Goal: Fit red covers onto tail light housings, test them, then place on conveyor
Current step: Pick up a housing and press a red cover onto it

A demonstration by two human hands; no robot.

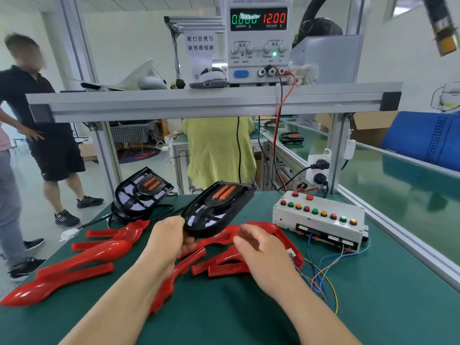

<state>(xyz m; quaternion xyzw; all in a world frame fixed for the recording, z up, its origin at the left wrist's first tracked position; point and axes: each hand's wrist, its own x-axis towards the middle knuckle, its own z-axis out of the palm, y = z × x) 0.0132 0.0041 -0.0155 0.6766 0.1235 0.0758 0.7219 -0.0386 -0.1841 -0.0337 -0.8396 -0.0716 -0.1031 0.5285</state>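
Beside left hand (166, 239) gripping housing (219, 207), red covers (74, 267), button box (318, 220)

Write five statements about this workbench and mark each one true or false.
1. The left hand grips a black tail light housing above the table. True.
2. The right hand holds a red cover. False: its fingers are loose and hold nothing, above the red covers on the table.
3. The power supply shows 12.00 volts. True.
4. A red cover is fitted on the held housing. False: the housing is bare.
5. The button box stands left of the held housing. False: it stands to its right.
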